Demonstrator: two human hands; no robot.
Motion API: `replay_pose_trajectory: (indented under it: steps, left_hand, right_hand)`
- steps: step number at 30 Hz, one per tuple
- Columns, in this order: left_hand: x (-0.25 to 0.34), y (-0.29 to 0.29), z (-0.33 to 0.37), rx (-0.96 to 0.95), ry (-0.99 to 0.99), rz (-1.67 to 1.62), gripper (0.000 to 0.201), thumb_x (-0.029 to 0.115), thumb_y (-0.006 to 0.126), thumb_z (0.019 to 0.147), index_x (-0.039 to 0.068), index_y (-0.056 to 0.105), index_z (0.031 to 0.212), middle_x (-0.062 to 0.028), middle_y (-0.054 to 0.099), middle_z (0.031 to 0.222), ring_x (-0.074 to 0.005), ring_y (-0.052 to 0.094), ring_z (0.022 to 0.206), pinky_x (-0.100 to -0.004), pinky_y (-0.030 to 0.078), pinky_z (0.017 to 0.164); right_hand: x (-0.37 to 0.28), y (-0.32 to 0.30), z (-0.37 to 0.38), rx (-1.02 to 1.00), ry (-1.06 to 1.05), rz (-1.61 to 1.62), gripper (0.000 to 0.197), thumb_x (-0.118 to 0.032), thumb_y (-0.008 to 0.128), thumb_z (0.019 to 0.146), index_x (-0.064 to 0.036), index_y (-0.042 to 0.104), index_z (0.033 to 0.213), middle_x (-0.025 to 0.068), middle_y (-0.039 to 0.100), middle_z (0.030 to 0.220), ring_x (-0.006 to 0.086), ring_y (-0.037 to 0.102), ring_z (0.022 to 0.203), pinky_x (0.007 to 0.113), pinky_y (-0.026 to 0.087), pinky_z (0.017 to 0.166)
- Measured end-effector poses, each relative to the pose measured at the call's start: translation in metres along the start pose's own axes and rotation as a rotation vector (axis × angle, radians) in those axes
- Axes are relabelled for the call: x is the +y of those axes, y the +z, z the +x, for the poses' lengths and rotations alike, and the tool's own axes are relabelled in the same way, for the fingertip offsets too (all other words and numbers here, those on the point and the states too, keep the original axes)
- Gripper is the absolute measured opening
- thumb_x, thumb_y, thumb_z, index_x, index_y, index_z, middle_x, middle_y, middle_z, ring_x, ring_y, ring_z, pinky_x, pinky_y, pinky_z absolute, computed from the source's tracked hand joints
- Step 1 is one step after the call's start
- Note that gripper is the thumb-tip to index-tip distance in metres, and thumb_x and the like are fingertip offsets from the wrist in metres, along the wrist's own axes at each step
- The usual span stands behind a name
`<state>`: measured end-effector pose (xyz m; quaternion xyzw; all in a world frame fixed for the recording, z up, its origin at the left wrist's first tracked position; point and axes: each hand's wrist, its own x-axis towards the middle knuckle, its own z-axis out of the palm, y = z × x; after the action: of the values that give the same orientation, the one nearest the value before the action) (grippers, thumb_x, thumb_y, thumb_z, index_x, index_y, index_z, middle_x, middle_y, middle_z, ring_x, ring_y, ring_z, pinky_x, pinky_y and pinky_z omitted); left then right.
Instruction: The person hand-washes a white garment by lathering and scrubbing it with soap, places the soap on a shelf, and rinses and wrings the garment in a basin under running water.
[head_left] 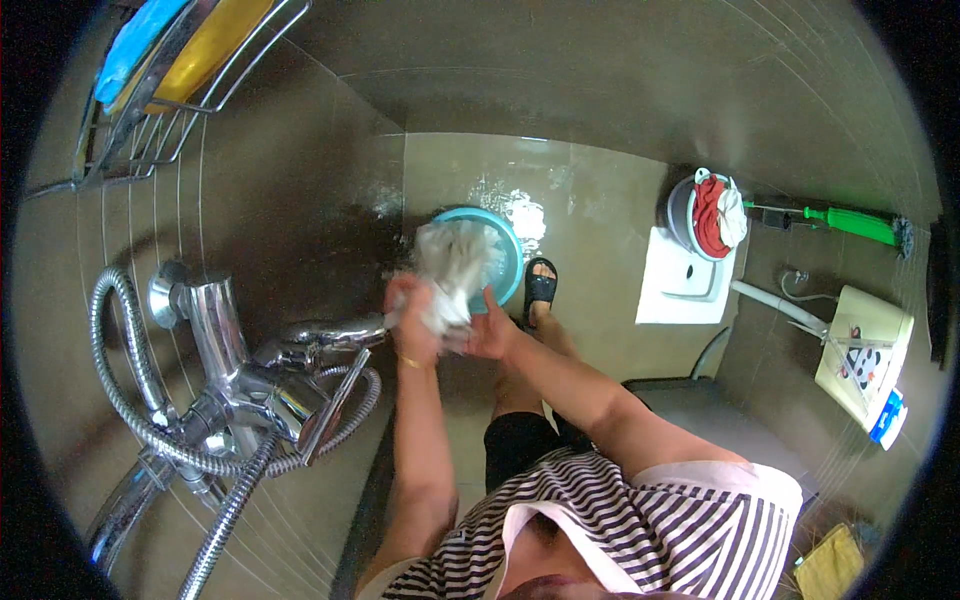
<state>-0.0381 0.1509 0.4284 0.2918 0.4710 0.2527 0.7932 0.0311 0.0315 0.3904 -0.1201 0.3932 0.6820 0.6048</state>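
Note:
Both of my hands grip a wet, pale grey-white cloth (448, 272) held up over a light blue basin (512, 262) on the tiled floor. My left hand (410, 320) clasps the cloth's lower left part; a thin bracelet sits on that wrist. My right hand (487, 333) holds its lower right part. The cloth is bunched and blurred. White suds lie on the wet floor beside the basin.
A chrome tap with a shower hose (250, 375) juts from the left wall. A wire rack (170, 75) holds blue and yellow items above. A grey bucket of red and white laundry (705, 215) stands on a white squat pan (685, 280); a green-handled brush (845, 222) lies further right.

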Motion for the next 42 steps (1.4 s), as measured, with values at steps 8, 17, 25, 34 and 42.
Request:
replay_pose_trajectory:
  steps: [8,17,25,34,42]
  left_hand:
    - [0.053,0.008,-0.094,-0.314,0.347,0.487,0.019,0.012,0.064,0.064,0.003,0.055,0.079,-0.0051,0.057,0.080,-0.0154,0.053,0.072,-0.0327,0.036,0.087]
    - [0.059,-0.026,-0.052,-0.328,0.303,0.670,0.102,0.024,0.075,0.058,0.005,0.011,0.135,-0.0129,0.018,0.139,-0.0226,0.018,0.127,-0.0333,0.017,0.102]
    - [0.033,-0.013,-0.026,-0.293,-0.094,0.558,0.089,0.022,0.079,0.055,-0.001,0.030,0.125,-0.0078,0.044,0.116,-0.0195,0.046,0.102,-0.0293,0.040,0.083]
    - [0.031,-0.044,0.006,-0.195,0.005,0.964,0.045,0.023,0.063,0.073,0.001,0.047,0.110,-0.0102,0.049,0.107,-0.0211,0.043,0.103,-0.0317,0.037,0.088]
    - [0.076,0.073,-0.081,-0.392,0.699,1.321,0.025,0.003,0.064,0.060,0.000,0.055,0.082,-0.0136,0.041,0.126,-0.0394,0.026,0.122,-0.0470,0.021,0.099]
  right_hand:
    - [-0.016,0.106,0.054,-0.145,0.045,-0.364,0.050,-0.038,0.056,0.074,0.0002,0.050,0.106,0.0133,0.057,0.096,0.0207,0.055,0.079,0.032,0.046,0.072]
    - [0.006,0.152,0.020,0.109,-0.418,-0.981,0.038,-0.025,0.058,0.075,0.0039,0.058,0.099,0.0106,0.060,0.090,0.0154,0.054,0.086,0.028,0.043,0.074]
    - [0.009,0.151,0.011,0.049,-0.252,-0.506,0.068,-0.047,0.060,0.073,-0.0024,0.040,0.120,0.0121,0.050,0.110,0.0208,0.048,0.096,0.032,0.040,0.078]
    - [-0.028,0.081,0.043,-0.066,-0.059,-0.183,0.055,-0.051,0.047,0.081,-0.0066,0.048,0.112,0.0102,0.055,0.109,0.0265,0.051,0.102,0.042,0.037,0.092]
    - [-0.048,0.083,0.042,-0.057,-0.164,-0.005,0.062,-0.058,0.060,0.067,-0.0067,0.053,0.101,0.0140,0.054,0.096,0.0277,0.053,0.081,0.041,0.043,0.076]
